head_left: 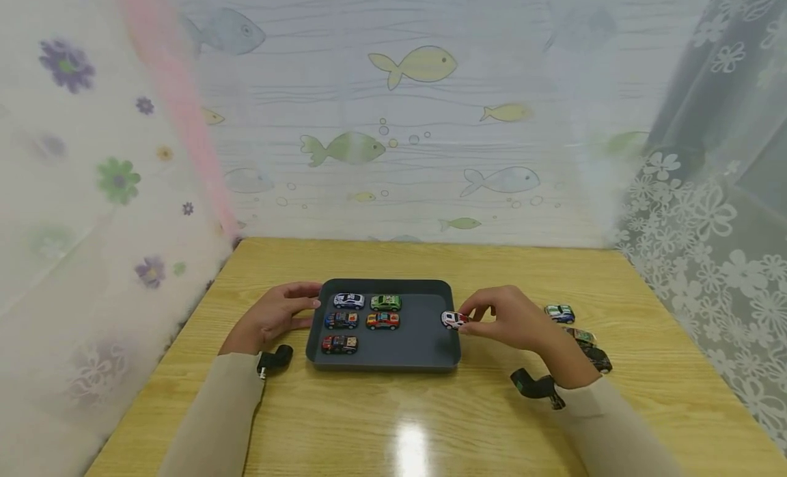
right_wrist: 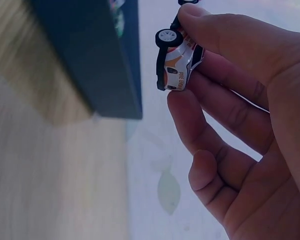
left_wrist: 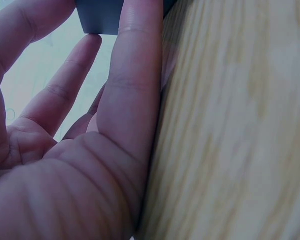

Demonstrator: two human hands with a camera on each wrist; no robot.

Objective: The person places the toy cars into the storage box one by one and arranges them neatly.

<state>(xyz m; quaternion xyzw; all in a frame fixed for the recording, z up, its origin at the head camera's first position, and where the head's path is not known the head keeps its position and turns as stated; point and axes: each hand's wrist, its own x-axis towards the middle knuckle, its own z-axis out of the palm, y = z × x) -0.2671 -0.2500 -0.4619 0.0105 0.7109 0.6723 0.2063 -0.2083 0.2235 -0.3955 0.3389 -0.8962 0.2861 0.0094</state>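
In the head view a dark grey tray (head_left: 393,366) lies on the table with several toy cars in its left part, among them a green one (head_left: 385,303) and a red-and-yellow one (head_left: 382,320). My left hand (head_left: 277,314) touches the tray's left side, its fingers fairly straight. The left wrist view shows fingers (left_wrist: 132,75) against a tray corner (left_wrist: 99,17). Over the tray's right rim, my right hand (head_left: 507,318) pinches a white toy car (head_left: 453,319) with red markings. In the right wrist view thumb and fingertips hold this white car (right_wrist: 179,65) beside the tray wall (right_wrist: 97,65).
To the right of my right hand sit more toy cars: a green, white and blue one (head_left: 559,314), a green-and-orange one (head_left: 580,335) and a black one (head_left: 598,359) partly behind the forearm. The wooden table (head_left: 381,422) meets curtains at the back and sides.
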